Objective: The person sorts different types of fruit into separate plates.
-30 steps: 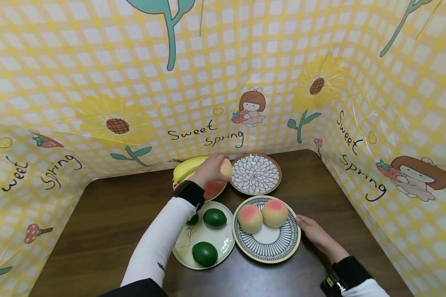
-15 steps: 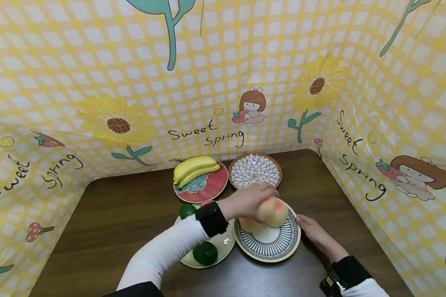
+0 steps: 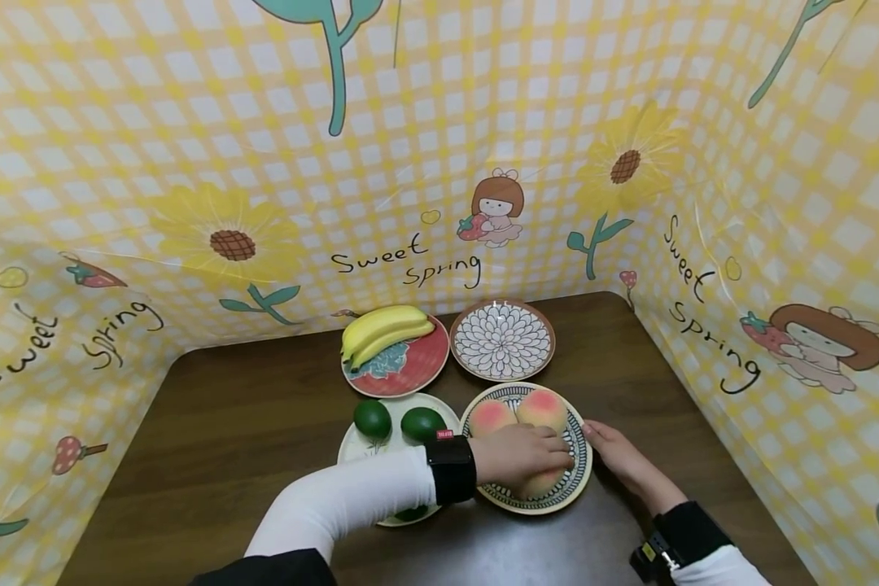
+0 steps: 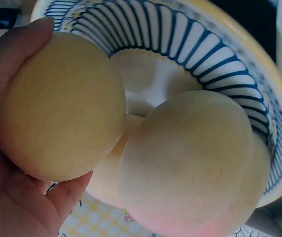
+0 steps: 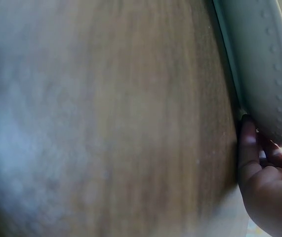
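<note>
My left hand [image 3: 518, 457] holds a peach [image 4: 59, 106] low over the front half of the blue-and-white patterned plate [image 3: 577, 480]. Whether that peach touches the plate I cannot tell. Behind it on the same plate sit two more peaches, a left one [image 3: 489, 415] and a right one [image 3: 544, 408], both with pink tops. At the plate's right side my right hand [image 3: 623, 460] grips the rim. The right wrist view shows its fingers [image 5: 249, 148] at the underside of the plate [image 5: 259, 64] and its thumb near the edge.
Left of the peach plate, a pale green plate [image 3: 350, 456] bears green avocado-like fruits [image 3: 372, 419], partly hidden by my left sleeve. Behind stand a red plate [image 3: 428, 358] with bananas [image 3: 384, 332] and a brown-rimmed flower-patterned plate [image 3: 504, 342]. Checked cloth [image 3: 410, 163] walls the table.
My left hand has carried the peach from beside the bananas rightward and forward to the front of the patterned plate. The right hand has stayed at the rim.
</note>
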`<state>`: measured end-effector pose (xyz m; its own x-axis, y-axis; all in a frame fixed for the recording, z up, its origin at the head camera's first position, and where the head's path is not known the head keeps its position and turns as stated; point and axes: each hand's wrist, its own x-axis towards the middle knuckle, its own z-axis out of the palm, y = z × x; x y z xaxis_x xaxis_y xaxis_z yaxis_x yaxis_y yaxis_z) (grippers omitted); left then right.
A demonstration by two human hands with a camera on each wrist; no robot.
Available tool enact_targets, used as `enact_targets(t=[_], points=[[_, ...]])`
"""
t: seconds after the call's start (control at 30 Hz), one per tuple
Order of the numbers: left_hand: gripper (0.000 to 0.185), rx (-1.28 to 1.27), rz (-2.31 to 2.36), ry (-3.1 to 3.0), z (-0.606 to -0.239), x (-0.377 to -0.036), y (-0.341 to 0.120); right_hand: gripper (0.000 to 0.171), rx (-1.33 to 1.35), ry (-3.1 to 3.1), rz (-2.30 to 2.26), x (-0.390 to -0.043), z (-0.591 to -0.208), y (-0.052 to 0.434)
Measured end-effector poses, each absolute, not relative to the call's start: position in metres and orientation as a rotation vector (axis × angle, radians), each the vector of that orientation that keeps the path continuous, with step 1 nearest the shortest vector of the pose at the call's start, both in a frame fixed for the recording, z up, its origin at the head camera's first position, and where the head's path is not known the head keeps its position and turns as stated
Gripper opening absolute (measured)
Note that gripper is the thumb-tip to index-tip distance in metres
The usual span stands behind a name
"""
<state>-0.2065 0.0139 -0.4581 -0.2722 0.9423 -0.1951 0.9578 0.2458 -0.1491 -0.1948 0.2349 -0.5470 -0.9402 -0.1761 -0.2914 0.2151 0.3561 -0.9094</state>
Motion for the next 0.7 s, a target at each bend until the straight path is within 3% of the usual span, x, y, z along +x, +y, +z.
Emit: enact_targets(t=[0.47,0.7], points=[[0.034,1.878,-0.353,2.461,-0.469,-0.204,0.01,0.05,0.022,2.263,-1.616,-0.195,-0.546,0.234],[0.037,1.864,-0.359,2.425,-0.469,-0.206,0.005,0.049,-0.009,2.236,-1.604,-0.201,-0.542,0.235]])
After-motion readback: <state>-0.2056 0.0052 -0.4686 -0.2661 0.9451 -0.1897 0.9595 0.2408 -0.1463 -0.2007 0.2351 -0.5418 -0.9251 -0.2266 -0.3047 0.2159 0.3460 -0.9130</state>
